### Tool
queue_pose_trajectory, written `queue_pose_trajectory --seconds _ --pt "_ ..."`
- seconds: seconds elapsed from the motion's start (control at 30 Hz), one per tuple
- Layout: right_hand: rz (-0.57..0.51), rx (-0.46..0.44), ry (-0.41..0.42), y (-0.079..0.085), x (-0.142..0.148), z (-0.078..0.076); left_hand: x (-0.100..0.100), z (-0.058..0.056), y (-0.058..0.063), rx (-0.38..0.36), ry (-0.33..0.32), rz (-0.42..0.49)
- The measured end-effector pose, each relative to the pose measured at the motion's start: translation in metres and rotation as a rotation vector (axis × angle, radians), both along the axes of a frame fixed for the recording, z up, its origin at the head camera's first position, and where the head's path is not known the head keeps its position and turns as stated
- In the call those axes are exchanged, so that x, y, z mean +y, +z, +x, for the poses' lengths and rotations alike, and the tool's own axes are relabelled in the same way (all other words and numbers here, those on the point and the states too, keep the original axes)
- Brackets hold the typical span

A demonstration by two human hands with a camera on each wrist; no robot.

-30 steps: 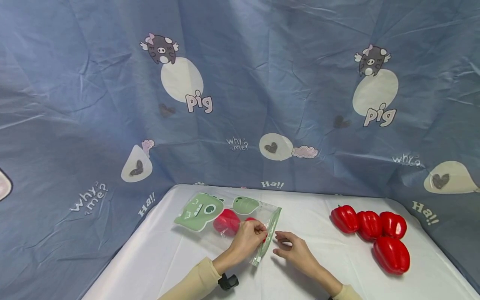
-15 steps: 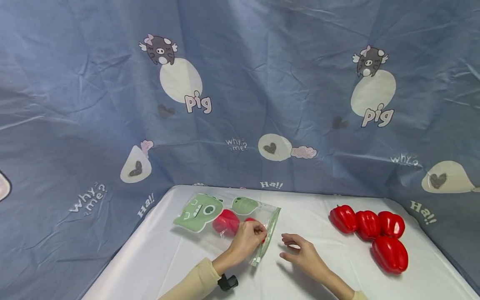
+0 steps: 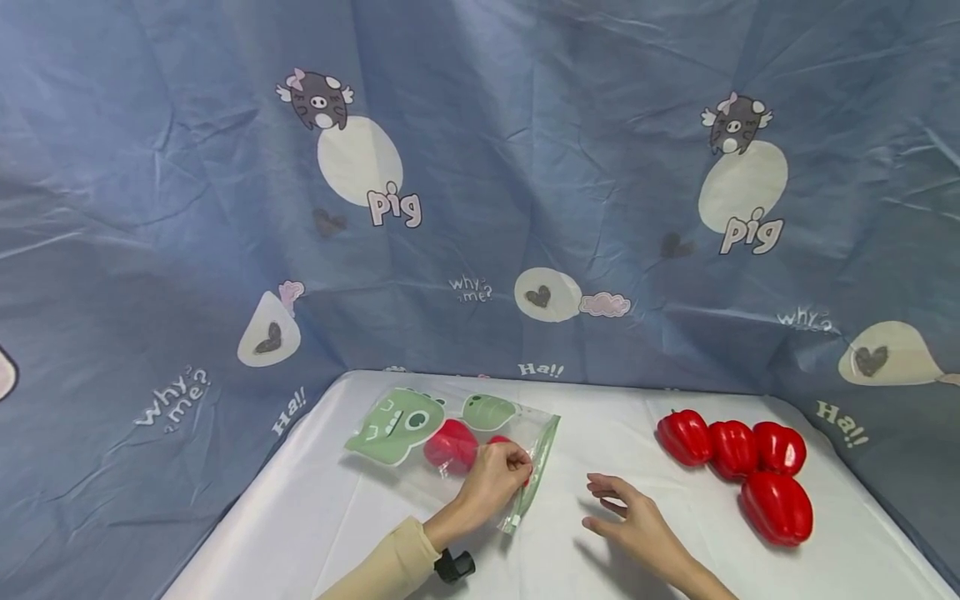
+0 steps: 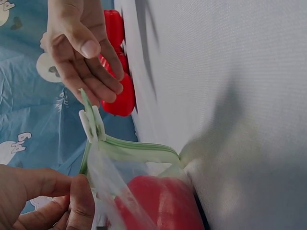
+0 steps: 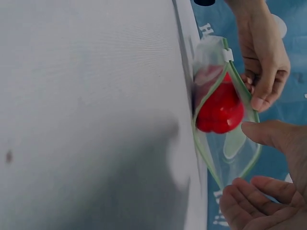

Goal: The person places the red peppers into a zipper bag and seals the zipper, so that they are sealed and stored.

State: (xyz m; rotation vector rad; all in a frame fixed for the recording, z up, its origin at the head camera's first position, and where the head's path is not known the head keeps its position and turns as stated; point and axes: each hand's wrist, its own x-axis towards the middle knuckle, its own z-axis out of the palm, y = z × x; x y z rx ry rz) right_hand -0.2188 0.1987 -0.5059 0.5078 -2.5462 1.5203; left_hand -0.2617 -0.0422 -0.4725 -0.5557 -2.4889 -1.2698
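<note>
A clear slider zip bag (image 3: pixel 393 429) with green cartoon-monster prints lies on the left of the table. Its green-edged mouth gapes open in the right wrist view, and a white slider (image 5: pixel 228 55) sits near one end. Inside is a red bell pepper (image 5: pixel 220 108); from the head, another red patch shows partly behind the hand. My left hand (image 3: pixel 493 477) pinches the upper lip of the bag's mouth between thumb and fingers. Right of the bag, my right hand (image 3: pixel 637 518) hovers above the cloth, fingers loosely bent, holding nothing and apart from the bag.
Several red bell peppers (image 3: pixel 733 450) sit clustered at the table's right side, touching one another. White cloth (image 3: pixel 600 425) covers the table. A blue printed curtain (image 3: pixel 465 167) hangs behind it. A black wrist device (image 3: pixel 454 567) is on the left forearm.
My right hand has drawn away from the bag's mouth, moving right and slightly toward me. The left hand keeps its pinch on the bag, and the peppers stay in place.
</note>
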Motion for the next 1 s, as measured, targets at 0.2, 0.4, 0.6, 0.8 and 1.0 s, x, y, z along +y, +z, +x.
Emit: queue_pose_trajectory --seconds 0.2,0.4,0.6,0.8,1.0 --pt "0.013 -0.020 -0.077 0.009 0.015 0.008 0.001 0.000 0.001 -0.004 -0.003 -0.002" --pt "0.076 0.046 -0.149 0.017 0.035 0.012 0.001 0.000 0.000 -0.010 -0.003 -0.007" --pt "0.123 0.081 -0.225 0.025 0.059 0.011 0.002 0.000 -0.001 -0.017 -0.005 0.008" --pt "0.174 0.041 -0.310 0.034 0.081 0.011 0.002 -0.001 -0.001 -0.019 -0.002 -0.001" --pt "0.193 0.030 -0.347 0.044 0.096 0.012 0.003 -0.001 -0.001 -0.026 0.001 0.003"
